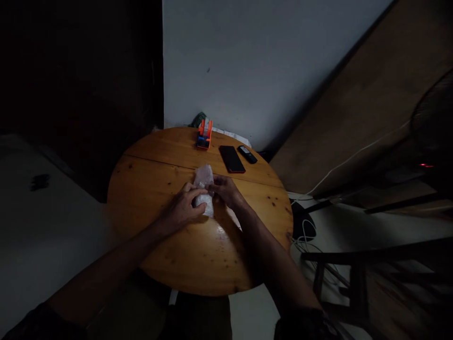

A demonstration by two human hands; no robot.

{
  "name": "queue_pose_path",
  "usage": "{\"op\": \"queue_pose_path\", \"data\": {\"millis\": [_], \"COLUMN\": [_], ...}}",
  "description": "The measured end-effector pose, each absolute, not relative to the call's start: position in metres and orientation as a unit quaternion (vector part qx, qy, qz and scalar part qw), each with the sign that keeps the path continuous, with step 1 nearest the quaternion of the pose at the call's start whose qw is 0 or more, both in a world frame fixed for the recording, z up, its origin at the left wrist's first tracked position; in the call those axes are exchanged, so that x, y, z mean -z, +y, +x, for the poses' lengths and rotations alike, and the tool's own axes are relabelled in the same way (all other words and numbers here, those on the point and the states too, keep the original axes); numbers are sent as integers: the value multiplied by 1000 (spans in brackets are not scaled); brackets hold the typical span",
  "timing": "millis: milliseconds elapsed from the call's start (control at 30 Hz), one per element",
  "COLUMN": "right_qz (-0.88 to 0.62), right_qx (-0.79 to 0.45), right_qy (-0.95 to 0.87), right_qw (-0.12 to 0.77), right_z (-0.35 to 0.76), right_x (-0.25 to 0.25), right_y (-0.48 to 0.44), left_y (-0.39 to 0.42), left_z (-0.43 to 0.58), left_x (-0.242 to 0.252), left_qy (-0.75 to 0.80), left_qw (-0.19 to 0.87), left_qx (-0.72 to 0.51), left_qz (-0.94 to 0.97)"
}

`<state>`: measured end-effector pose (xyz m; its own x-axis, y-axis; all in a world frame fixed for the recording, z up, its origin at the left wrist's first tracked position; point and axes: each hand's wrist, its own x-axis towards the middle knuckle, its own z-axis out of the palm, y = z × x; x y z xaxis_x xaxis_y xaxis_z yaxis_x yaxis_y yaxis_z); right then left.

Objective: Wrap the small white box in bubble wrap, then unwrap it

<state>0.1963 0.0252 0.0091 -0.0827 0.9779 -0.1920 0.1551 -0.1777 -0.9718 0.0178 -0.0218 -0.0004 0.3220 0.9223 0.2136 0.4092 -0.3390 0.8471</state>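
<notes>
And here we are at the round wooden table [141, 203], twelve o'clock towards the pale wall [247, 61]! The crinkled whitish packet [204, 203] lies just on the twelve o'clock side of the table's middle, and both hands are on it. The left hand [186, 205], coming in from seven, has thumb and fingers closed over its near part; the right hand [227, 191], up from five, pinches its three o'clock edge, those fingertips partly hidden. What's under the folds, I can't tell from here!

Out at twelve sits the orange tape dispenser [204, 134], well clear of the fingers. Round to one o'clock, a dark phone [231, 159] lies flat, with a black handset [247, 154] just beyond it. And off the table, away at two, a red light [426, 165] glows in the gloom!
</notes>
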Motion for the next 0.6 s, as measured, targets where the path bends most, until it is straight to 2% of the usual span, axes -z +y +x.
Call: {"op": "queue_pose_path", "data": {"millis": [300,600], "right_qz": [-550,-569], "right_qx": [-493,-445], "right_qy": [-554,-575], "right_qw": [383,384], "right_z": [195,192], "right_x": [-10,-3], "right_y": [23,28], "left_y": [-21,-29], "left_z": [17,16], "left_x": [5,-1], "left_qy": [493,411], "left_qw": [342,125], "left_qx": [-337,-387], "left_qz": [726,816]}}
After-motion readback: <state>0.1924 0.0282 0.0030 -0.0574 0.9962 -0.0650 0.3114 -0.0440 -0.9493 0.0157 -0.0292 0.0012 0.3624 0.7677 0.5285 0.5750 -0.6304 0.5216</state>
